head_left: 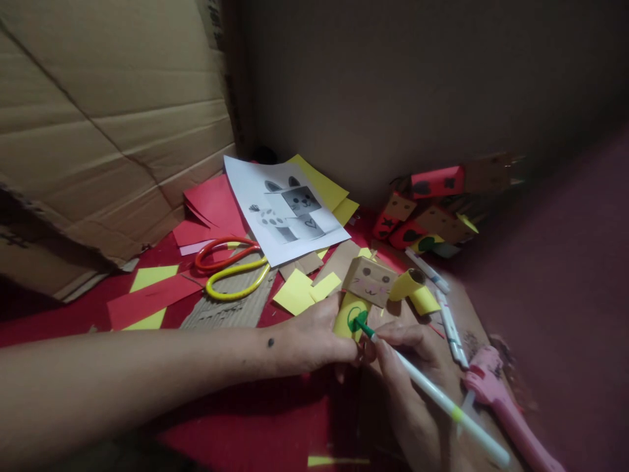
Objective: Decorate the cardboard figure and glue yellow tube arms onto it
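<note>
My left hand (314, 334) grips a small cardboard animal figure by its yellow paper body (346, 318). The figure's brown box head (371, 280) bears drawn eyes, whiskers and a mouth. Between the thumb and fingers of my right hand (407, 367) is a white marker (432, 390); its green tip touches the yellow body, on a green heart outline that is partly coloured in. Just right of the figure lie yellow paper rolls (413, 288).
A printed animal picture (295, 213) lies on red and yellow paper. Scissors (236, 269) with red and yellow handles are left of it. White markers (451, 328) and a pink glue gun (496, 387) lie at right, finished-looking figures (413, 216) behind. A cardboard panel (113, 118) stands at left.
</note>
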Demonstrator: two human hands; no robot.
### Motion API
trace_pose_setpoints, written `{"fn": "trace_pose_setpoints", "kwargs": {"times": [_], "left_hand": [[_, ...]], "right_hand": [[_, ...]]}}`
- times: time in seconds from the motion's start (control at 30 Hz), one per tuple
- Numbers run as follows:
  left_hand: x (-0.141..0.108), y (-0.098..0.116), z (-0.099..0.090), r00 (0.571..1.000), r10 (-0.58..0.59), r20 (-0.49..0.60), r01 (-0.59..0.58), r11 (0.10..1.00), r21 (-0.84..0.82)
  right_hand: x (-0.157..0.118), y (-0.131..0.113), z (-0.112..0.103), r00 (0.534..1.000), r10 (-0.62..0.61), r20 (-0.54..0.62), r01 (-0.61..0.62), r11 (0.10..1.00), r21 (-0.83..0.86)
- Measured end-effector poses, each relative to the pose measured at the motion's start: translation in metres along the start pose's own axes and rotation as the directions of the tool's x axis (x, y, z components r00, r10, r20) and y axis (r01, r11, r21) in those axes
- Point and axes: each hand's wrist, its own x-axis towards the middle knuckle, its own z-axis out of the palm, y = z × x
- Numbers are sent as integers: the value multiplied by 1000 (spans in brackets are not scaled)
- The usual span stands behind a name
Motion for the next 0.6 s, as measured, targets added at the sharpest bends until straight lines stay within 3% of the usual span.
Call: {"fn": "trace_pose_setpoints", "kwargs": {"times": [0.17,0.33,0.6], "left_hand": [[1,1,0,1000,-12,-22,12,1000,-15],[1,-1,-1,1000,-29,-11,29,999,-12],[0,1,0,1000,-22,1,22,1000,4]], "right_hand": [[0,2,-2,999,-25,42,29,995,-95],[0,0,-2,1000,-16,6,17,988,-154],[0,3,-1,1000,-9,-15,9,999,-32]]}}
